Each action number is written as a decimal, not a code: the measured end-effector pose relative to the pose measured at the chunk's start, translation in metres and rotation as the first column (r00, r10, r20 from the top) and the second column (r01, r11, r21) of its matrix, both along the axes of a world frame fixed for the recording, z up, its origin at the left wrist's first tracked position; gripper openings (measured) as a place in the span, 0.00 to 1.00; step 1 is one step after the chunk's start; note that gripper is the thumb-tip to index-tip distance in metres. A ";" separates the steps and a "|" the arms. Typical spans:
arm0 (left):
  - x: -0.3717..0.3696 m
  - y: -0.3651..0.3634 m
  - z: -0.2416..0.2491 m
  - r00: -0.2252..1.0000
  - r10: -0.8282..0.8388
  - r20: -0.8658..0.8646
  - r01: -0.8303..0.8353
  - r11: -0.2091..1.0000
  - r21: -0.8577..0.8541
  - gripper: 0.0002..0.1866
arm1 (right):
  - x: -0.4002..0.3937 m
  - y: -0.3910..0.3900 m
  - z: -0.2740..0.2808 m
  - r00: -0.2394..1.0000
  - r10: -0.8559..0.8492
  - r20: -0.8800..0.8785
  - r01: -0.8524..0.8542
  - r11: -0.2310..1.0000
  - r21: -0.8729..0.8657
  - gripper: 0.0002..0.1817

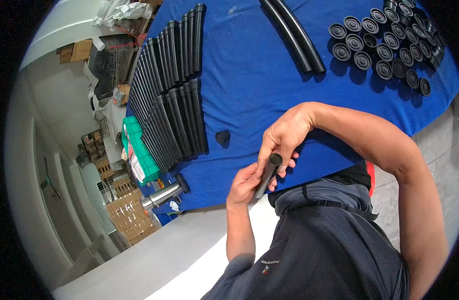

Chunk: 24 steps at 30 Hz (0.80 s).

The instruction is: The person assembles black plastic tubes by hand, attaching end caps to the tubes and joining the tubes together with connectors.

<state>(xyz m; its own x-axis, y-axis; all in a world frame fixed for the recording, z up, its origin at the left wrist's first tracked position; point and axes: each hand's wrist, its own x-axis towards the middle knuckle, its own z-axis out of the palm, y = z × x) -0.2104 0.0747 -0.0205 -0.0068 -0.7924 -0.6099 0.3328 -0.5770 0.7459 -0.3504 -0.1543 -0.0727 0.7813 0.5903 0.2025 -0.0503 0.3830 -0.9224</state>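
Note:
A black tube is between my two hands, its open round end turned up toward the camera. My left hand grips the tube from the left side, fingers behind it. My right hand closes around the upper end near the opening, coming from above and the right. On the blue cloth, left of my right hand, a small black cap lies apart from the tube.
Rows of black tubes lie at the left. Two long black tubes are at the top. Many round black caps stand at the upper right. A green tray and a metal cylinder with black end sit at the left edge.

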 end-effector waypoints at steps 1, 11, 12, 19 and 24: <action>0.000 0.002 -0.002 0.999 -0.032 -0.006 0.031 0.998 -0.047 0.32 | 0.001 0.000 -0.002 1.000 -0.005 -0.005 0.005 1.000 -0.009 0.29; -0.015 0.005 0.006 0.783 0.487 -0.388 -0.622 0.634 -0.460 0.17 | 0.007 0.002 -0.007 0.973 -0.225 -0.052 0.217 0.969 -0.122 0.46; -0.016 0.005 0.005 0.774 0.507 -0.380 -0.634 0.626 -0.455 0.17 | 0.002 -0.001 0.003 0.973 -0.207 -0.105 0.201 0.977 -0.071 0.46; -0.022 0.017 -0.023 0.733 0.647 -0.209 -0.667 0.744 -0.040 0.19 | 0.001 -0.004 0.009 0.928 -0.345 -0.137 0.326 0.934 -0.149 0.32; -0.030 0.026 -0.010 0.516 0.336 0.788 -0.170 0.942 -0.290 0.13 | 0.000 -0.006 0.013 0.894 -0.411 -0.177 0.366 0.900 -0.237 0.29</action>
<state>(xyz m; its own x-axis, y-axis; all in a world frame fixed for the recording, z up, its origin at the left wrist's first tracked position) -0.2401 0.1010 -0.0304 0.6436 -0.7578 -0.1071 -0.3563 -0.4206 0.8344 -0.3508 -0.1601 -0.0599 0.9670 0.2402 -0.0848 -0.1415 0.2294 -0.9630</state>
